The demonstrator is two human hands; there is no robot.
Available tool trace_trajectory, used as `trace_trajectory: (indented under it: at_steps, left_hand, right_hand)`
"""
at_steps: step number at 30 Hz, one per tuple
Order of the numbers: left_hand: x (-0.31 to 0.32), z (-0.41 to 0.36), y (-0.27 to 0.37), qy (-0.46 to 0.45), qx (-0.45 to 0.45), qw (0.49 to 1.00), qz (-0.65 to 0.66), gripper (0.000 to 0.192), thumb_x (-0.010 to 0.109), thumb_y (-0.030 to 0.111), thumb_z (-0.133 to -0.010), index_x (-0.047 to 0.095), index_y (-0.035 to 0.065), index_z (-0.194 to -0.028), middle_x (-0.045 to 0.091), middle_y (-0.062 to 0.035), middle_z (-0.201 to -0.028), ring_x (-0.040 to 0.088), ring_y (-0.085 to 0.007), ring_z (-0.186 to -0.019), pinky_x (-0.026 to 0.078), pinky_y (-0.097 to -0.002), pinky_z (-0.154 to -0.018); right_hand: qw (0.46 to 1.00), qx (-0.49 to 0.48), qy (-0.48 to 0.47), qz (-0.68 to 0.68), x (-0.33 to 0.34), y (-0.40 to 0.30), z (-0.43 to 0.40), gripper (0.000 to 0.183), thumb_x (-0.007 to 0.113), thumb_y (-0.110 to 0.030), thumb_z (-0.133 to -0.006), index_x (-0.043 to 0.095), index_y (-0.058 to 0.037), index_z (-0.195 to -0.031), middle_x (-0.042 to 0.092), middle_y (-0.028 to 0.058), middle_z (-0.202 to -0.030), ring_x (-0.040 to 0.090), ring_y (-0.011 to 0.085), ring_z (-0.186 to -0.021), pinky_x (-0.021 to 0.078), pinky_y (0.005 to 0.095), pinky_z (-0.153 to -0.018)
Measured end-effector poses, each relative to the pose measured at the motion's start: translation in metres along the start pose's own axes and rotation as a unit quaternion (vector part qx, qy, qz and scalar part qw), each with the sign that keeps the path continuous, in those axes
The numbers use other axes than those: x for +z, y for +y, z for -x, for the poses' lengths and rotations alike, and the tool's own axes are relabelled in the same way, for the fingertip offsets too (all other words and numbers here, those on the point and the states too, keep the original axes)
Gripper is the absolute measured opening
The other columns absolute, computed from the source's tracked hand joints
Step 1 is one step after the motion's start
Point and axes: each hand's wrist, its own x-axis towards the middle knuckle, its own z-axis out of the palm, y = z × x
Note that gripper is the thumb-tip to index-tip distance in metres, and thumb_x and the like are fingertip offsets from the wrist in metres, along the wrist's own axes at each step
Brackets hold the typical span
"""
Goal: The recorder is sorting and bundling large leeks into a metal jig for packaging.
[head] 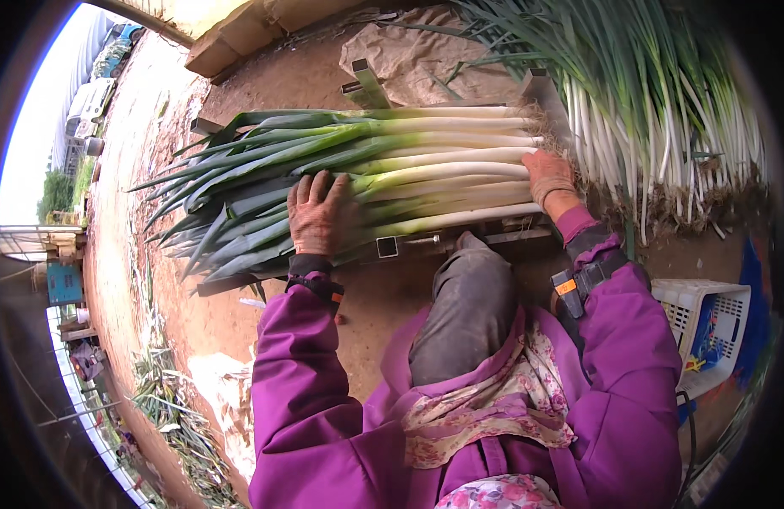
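A layer of long green onions (443,156) lies sideways on a low metal rack (387,247), leaves to the left and white stalks to the right. My left hand (317,213), in a soiled glove, rests on the green leaves with its fingers somewhat spread. At the root end, my gloved right hand (551,177) has its fingers around the tip of one stalk; the thumb is hidden. Beside that hand stands a metal end plate (548,95), with roots lying against it.
More green onions (646,121) are heaped upright at the right. Crumpled brown paper (424,57) lies beyond the rack. A white plastic crate (704,318) sits at my right, and leaf scraps (182,420) litter the ground at lower left. My knee (475,292) is close to the rack.
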Motion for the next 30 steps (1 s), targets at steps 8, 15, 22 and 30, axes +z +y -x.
trace_trajectory:
  at_steps: [8,15,22,30]
  left_hand:
    - [0.003,0.02,0.02,-0.026,-0.001,0.999,0.025,0.068,0.091,0.038,-0.084,0.073,0.0255,-0.149,0.062,-0.0107,-0.156,0.052,-0.0399,-0.148,0.037,-0.0584,-0.127]
    - [0.01,0.004,0.028,0.03,-0.041,0.993,0.11,0.049,0.093,0.032,-0.081,0.083,0.0229,-0.128,0.069,-0.0133,-0.148,0.055,-0.0433,-0.147,0.043,-0.0579,-0.123]
    - [0.02,-0.012,0.043,0.043,-0.041,0.982,0.179,0.031,0.096,0.018,-0.074,0.087,0.0224,-0.104,0.075,-0.009,-0.14,0.059,-0.0417,-0.14,0.048,-0.0548,-0.117]
    - [0.025,-0.014,0.048,0.066,-0.003,0.986,0.155,0.028,0.094,0.017,-0.076,0.084,0.0219,-0.102,0.075,-0.0081,-0.141,0.061,-0.0412,-0.138,0.049,-0.0545,-0.114]
  right_hand:
    - [0.99,-0.103,0.016,-0.099,-0.01,-0.027,0.025,0.032,0.081,-0.027,-0.09,0.077,-0.0181,-0.121,0.072,0.0125,-0.119,0.07,0.0399,-0.116,0.0581,0.0556,-0.1]
    - [0.992,-0.092,0.041,-0.081,0.003,-0.033,0.022,0.027,0.079,-0.022,-0.09,0.078,-0.0183,-0.117,0.072,0.0135,-0.111,0.071,0.041,-0.112,0.0594,0.0564,-0.095]
    - [0.99,-0.1,0.038,-0.095,0.003,-0.03,0.019,0.025,0.077,-0.019,-0.089,0.077,-0.0173,-0.113,0.073,0.0145,-0.11,0.073,0.042,-0.109,0.06,0.0576,-0.092]
    - [0.991,-0.09,0.049,-0.089,0.004,-0.028,0.015,0.018,0.068,-0.014,-0.093,0.078,-0.0177,-0.107,0.075,0.015,-0.106,0.075,0.0421,-0.107,0.0607,0.0583,-0.09]
